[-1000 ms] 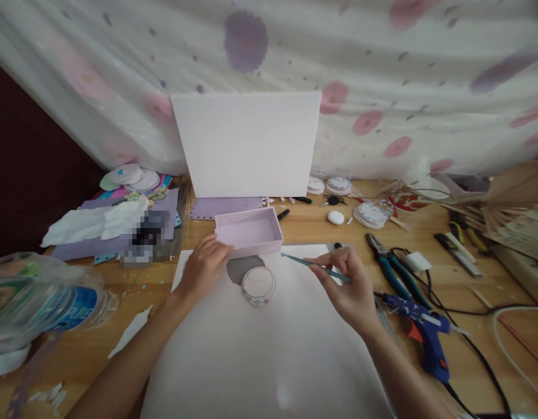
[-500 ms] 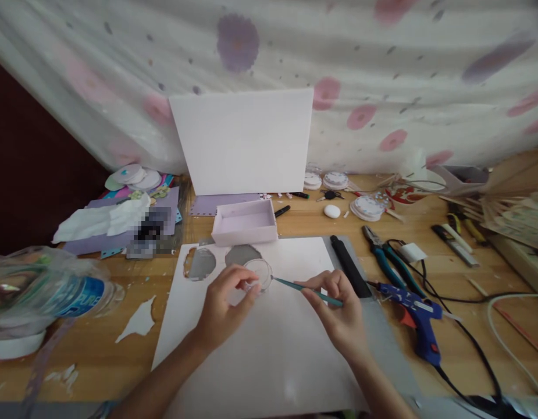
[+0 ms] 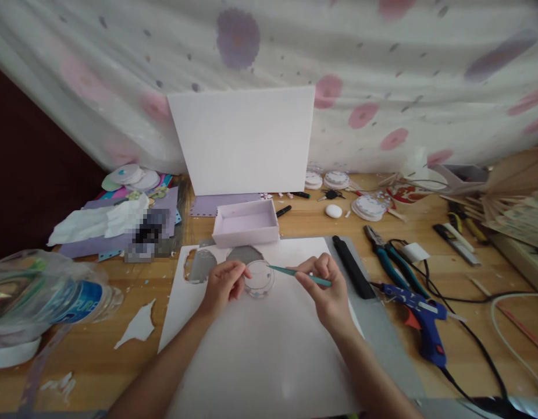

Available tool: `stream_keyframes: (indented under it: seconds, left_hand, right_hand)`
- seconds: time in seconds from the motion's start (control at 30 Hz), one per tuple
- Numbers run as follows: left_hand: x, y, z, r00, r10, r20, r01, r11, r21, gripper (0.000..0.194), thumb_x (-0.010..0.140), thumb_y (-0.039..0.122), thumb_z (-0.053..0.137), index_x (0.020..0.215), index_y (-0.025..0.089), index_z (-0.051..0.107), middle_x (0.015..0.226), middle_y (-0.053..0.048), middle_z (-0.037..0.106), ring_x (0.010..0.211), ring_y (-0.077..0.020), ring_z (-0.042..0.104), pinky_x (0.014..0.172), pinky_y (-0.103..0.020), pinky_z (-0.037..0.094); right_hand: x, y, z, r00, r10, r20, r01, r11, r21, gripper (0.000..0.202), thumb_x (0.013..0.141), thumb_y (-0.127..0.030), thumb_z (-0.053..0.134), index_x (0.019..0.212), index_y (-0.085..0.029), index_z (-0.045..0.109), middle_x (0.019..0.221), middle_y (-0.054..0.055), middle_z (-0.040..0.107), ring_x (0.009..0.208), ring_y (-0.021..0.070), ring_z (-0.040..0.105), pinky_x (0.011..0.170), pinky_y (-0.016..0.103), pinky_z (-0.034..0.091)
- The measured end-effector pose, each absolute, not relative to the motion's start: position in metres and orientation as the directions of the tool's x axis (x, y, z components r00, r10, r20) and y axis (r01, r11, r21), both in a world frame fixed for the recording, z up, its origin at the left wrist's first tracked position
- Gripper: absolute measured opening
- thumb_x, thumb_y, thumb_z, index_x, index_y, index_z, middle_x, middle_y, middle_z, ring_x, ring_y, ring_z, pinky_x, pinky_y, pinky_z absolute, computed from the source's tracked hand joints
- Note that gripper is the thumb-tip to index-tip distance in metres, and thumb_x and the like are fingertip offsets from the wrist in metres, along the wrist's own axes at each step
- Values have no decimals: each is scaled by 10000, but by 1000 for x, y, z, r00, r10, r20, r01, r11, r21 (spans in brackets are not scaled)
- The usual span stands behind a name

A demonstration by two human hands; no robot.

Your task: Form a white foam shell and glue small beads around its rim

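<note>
My left hand [image 3: 226, 283] is closed, its thumb and fingertips pinched together at the left edge of a pale round disc [image 3: 260, 279]. Whether they grip the rim or something small, I cannot tell. The disc has a thin outline and small coloured spots along its edge, and sits over a large white sheet [image 3: 260, 349]. Between the thumb and fingers of my right hand [image 3: 326, 288] are slim teal tweezers [image 3: 290, 271], pointing left with the tip over the disc's upper right edge. Round cut-outs [image 3: 203, 265] show in the sheet's upper left.
A pale open box [image 3: 246, 235] stands behind the sheet, before an upright white panel [image 3: 242, 142]. Rightward lie a black tube-like item [image 3: 353, 267], teal-handled pliers [image 3: 388, 256] and a blue glue gun [image 3: 426, 314] with its cord. A plastic bottle [image 3: 81, 299] lies left.
My left fingers have drawn together at the disc's edge, uncovering more of it. The disc now looks flatter. My right hand has moved slightly left and up, bringing the tweezers' tip over the disc.
</note>
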State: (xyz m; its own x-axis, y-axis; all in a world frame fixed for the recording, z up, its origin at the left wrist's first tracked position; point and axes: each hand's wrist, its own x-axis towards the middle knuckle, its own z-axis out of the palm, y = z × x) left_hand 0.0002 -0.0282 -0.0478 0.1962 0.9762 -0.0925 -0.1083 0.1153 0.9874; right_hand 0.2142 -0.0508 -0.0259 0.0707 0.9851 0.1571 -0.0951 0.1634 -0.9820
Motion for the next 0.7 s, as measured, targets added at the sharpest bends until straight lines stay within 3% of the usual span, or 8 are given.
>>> stream_keyframes:
  seconds: [0.27, 0.37, 0.43, 0.53, 0.6, 0.7]
  left_hand:
    - [-7, -32, -52, 221, 974, -50, -13, 54, 998, 311, 845, 433, 530, 749, 155, 633, 385, 69, 401, 325, -50, 309, 348, -177, 227]
    - [-9, -33, -49, 186, 973, 139, 143, -167, 976, 205, 838, 341, 544, 796, 167, 645, 494, 38, 470, 441, -78, 415, 438, -202, 346]
    - [-11, -33, -47, 202, 920, 337, 265, -382, 885, 123, 806, 273, 578, 851, 182, 647, 619, 4, 539, 573, -111, 493, 555, -242, 426]
    - [-12, -31, -42, 293, 815, 499, 418, -579, 700, 290, 742, 259, 647, 1025, 207, 614, 954, -79, 596, 907, -206, 556, 819, -370, 465]
    - [-12, -29, -39, 378, 791, 482, 472, -612, 634, 469, 721, 288, 676, 1166, 219, 544, 1200, -124, 526, 1132, -269, 481, 972, -452, 394]
    - [-10, -27, -38, 501, 777, 380, 500, -619, 606, 595, 734, 315, 683, 1277, 228, 456, 1384, -133, 403, 1294, -292, 357, 1071, -477, 304]
  right_hand:
    - [214, -49, -45, 63, 990, 129, -127, 136, -983, 410, 796, -285, 664, 731, -248, 261, 721, -14, 624, 732, 181, 616, 671, 316, 446]
    - [226, -47, -44, 130, 981, 143, -69, 153, -986, 411, 795, -300, 664, 737, -249, 261, 717, -13, 622, 733, 185, 611, 659, 313, 439]
    - [236, -46, -41, 139, 977, 161, 11, 161, -987, 398, 800, -299, 659, 741, -248, 269, 736, -2, 636, 751, 190, 606, 671, 319, 431]
    - [246, -48, -39, 54, 977, 207, 172, 195, -966, 374, 816, -270, 643, 733, -245, 279, 792, 21, 657, 749, 187, 583, 698, 340, 425]
    - [246, -51, -42, -42, 970, 239, 276, 241, -930, 354, 828, -245, 626, 732, -245, 285, 810, 26, 649, 732, 183, 561, 692, 348, 422]
    - [238, -55, -49, -169, 947, 274, 407, 320, -855, 322, 843, -209, 600, 742, -245, 297, 831, 31, 630, 751, 191, 541, 690, 359, 410]
